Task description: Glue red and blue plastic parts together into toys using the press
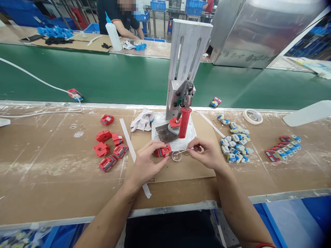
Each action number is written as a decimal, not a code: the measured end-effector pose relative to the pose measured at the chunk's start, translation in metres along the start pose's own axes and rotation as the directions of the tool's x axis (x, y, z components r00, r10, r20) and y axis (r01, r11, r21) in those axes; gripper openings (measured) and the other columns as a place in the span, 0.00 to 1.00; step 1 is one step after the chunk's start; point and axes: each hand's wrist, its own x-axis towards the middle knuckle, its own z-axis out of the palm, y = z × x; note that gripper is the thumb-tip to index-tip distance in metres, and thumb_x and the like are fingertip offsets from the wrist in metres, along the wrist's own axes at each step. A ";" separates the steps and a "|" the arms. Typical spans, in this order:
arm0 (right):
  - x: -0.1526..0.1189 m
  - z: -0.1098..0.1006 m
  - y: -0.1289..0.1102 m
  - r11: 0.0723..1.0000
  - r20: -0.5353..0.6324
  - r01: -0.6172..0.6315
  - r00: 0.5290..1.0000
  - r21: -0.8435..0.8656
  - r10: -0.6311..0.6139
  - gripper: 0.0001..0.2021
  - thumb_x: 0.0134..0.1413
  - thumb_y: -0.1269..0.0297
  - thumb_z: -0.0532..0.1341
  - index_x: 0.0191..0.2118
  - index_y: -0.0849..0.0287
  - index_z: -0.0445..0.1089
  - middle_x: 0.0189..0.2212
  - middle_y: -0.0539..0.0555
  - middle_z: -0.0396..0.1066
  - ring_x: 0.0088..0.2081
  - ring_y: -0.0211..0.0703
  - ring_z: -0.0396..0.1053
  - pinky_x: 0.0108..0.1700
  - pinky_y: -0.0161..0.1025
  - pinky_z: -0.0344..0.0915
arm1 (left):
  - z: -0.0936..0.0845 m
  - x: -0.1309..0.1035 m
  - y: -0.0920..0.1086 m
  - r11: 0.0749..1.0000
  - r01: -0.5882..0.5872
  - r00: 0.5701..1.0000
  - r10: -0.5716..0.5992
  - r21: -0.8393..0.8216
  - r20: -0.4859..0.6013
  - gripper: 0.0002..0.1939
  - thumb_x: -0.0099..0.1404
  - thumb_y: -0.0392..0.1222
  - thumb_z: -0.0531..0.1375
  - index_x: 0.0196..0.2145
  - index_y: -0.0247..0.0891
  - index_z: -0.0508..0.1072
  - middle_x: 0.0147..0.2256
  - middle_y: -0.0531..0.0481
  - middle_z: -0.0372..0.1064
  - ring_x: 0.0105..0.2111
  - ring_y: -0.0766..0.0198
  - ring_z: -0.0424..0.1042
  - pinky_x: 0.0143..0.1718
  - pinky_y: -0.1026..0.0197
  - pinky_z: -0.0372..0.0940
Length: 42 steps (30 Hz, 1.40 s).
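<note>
Between the thumb and fingers of my left hand [148,161] is a red plastic part [163,151] with a grey edge. My right hand [204,151] pinches a thin stick [184,151], whose tip points left over a small round clear dish [177,156]. Just behind both hands stands a toggle press with a red handle [185,123], and a red piece [175,122] sits beneath its plunger. A dark metal plate [165,133] lies at the press's base.
Several red parts [108,163] lie to the left, near a white cloth [142,120]. Blue, white and yellow pieces [236,144] are piled right, with a tape roll [252,116] and a row of joined parts [283,148] beyond. A green conveyor belt [116,79] runs behind; a person sits across.
</note>
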 end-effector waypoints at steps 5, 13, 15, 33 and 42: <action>0.000 0.005 -0.006 0.928 -0.188 0.005 0.980 0.372 0.070 0.06 0.54 0.64 0.70 0.31 0.56 0.73 0.28 0.51 0.76 0.31 0.40 0.72 0.33 0.37 0.68 | 0.007 -0.002 0.001 0.998 -0.043 0.999 0.043 -0.056 0.002 0.12 0.61 0.30 0.68 0.42 0.38 0.76 0.42 0.46 0.77 0.44 0.61 0.77 0.47 0.61 0.72; 0.004 0.022 -0.018 0.922 -0.114 -0.056 0.988 0.384 0.107 0.09 0.52 0.60 0.72 0.29 0.56 0.73 0.27 0.52 0.76 0.29 0.39 0.72 0.30 0.36 0.67 | 0.014 -0.006 0.000 0.992 -0.104 0.994 0.105 -0.075 0.012 0.13 0.61 0.29 0.68 0.42 0.38 0.75 0.43 0.46 0.77 0.44 0.62 0.77 0.48 0.62 0.72; 0.004 0.022 -0.017 0.921 -0.104 -0.062 0.988 0.384 0.110 0.10 0.52 0.59 0.72 0.30 0.56 0.73 0.27 0.52 0.76 0.28 0.39 0.71 0.29 0.36 0.66 | 0.014 -0.005 0.001 0.992 -0.102 0.995 0.103 -0.069 0.010 0.13 0.61 0.29 0.68 0.42 0.38 0.75 0.43 0.46 0.77 0.44 0.62 0.77 0.47 0.62 0.72; 0.003 0.020 -0.015 0.921 -0.066 -0.110 0.987 0.374 0.145 0.11 0.51 0.58 0.73 0.29 0.56 0.73 0.27 0.51 0.74 0.26 0.37 0.66 0.27 0.36 0.61 | 0.012 -0.005 0.001 0.992 -0.101 0.995 0.101 -0.075 -0.005 0.13 0.61 0.29 0.68 0.43 0.38 0.76 0.43 0.46 0.76 0.43 0.61 0.77 0.47 0.61 0.72; 0.003 0.021 -0.014 0.917 -0.074 -0.080 0.990 0.392 0.118 0.09 0.52 0.60 0.72 0.30 0.56 0.74 0.27 0.51 0.75 0.27 0.37 0.68 0.28 0.35 0.62 | 0.011 -0.004 0.001 0.994 -0.089 0.996 0.089 -0.069 0.000 0.11 0.62 0.30 0.67 0.42 0.39 0.76 0.42 0.45 0.76 0.43 0.60 0.77 0.46 0.59 0.73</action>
